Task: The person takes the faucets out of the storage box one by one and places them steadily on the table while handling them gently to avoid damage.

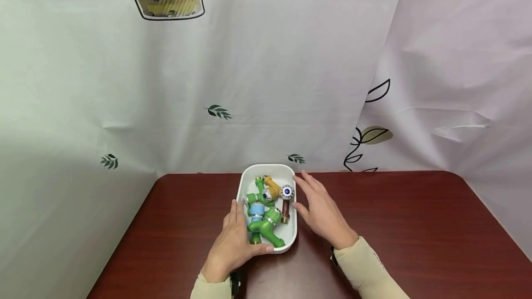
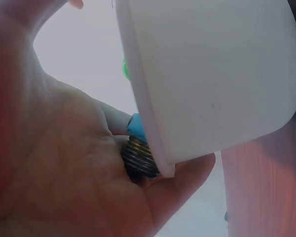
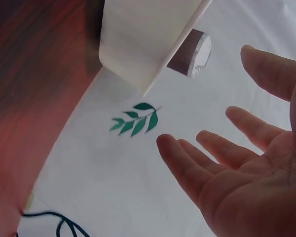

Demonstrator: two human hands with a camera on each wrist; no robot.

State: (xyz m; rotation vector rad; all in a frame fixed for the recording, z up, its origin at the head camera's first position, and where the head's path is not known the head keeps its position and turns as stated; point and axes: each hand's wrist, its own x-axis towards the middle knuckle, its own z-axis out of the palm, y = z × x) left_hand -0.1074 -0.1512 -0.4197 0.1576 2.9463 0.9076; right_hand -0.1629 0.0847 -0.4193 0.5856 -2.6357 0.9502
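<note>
A white plastic tub point(image 1: 290, 239) holds several colored water taps. Two green taps point(image 1: 266, 230) lie at the front and left, a blue-handled tap point(image 1: 257, 211) between them. Toward the back are a yellow tap point(image 1: 272, 188) and a brown tap point(image 1: 286, 209) with a silver knob. My left hand point(image 1: 232, 246) lies along the tub's left side, fingers straight, thumb over the front rim. A threaded tap end point(image 2: 139, 157) sticks out over the rim near its palm. Beside the right rim, my right hand point(image 1: 324, 211) has its fingers spread, holding nothing.
The tub stands on a dark red wooden table point(image 1: 395, 225), near its back edge. Behind hangs a pale curtain point(image 1: 282, 82) printed with leaves. In the right wrist view, a brown tap's knob point(image 3: 200, 54) protrudes past the tub's rim.
</note>
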